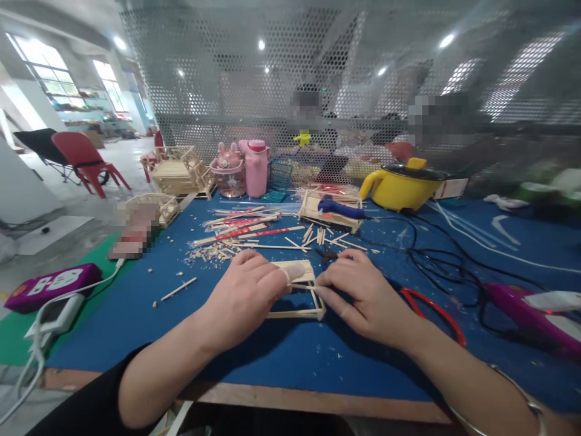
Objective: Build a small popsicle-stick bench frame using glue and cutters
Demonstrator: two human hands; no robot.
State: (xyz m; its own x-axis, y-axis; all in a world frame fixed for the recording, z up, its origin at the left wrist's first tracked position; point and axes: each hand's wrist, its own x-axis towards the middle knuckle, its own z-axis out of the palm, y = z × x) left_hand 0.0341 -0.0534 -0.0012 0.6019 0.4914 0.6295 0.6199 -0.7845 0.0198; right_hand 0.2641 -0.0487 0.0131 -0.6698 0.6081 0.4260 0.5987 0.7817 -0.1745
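A small frame of pale wooden sticks lies on the blue table between my hands. My left hand is closed over its left part, with the thumb on the slatted section. At its right side my right hand has bent fingers, the thumb and index pinched at the frame's right edge around a thin stick end. Finger covers show on some of my fingers. Behind the frame are short loose sticks and a dark tool tip, partly hidden by my right hand.
Bundled sticks and wood scraps lie behind my left hand. A blue glue gun rests on a stick frame. Farther right are a yellow pot, black cables and red-handled pliers. A phone lies left.
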